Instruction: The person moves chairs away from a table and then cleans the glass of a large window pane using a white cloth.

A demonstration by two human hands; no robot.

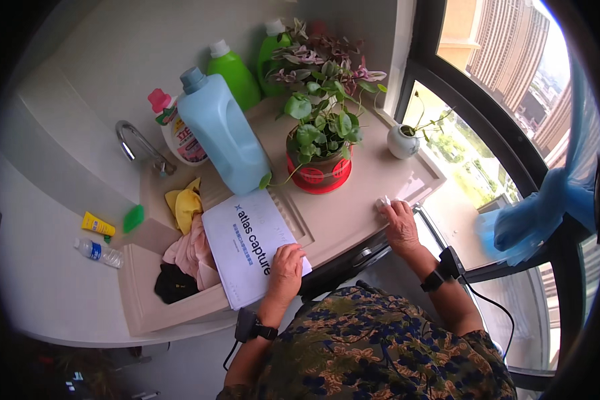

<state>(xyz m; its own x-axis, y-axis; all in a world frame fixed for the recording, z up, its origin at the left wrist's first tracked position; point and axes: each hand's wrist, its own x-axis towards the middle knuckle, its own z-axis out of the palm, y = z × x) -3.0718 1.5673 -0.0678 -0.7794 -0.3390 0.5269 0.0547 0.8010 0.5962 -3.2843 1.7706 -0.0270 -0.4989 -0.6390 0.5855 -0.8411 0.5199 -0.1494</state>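
My left hand [286, 270] rests on the lower right edge of a stack of white printed paper [230, 240], its fingers curled. The papers lie over the sink's edge and ribbed drainboard. Near the counter's front right edge, my right hand [401, 225] pinches a crumpled white tissue or cloth [383, 201] against the beige counter [350, 215]. Left of the papers, a yellow cloth [186, 205], a pink cloth [192, 247] and a black cloth [174, 284] lie in the sink [130, 295].
Behind the papers stand a blue detergent bottle [225, 130], green bottles [235, 75], a potted plant [320, 150] and a small white vase [404, 142]. A chrome faucet [140, 145] rises at left, near a plastic water bottle [100, 253]. A blue bag [535, 215] hangs by the window.
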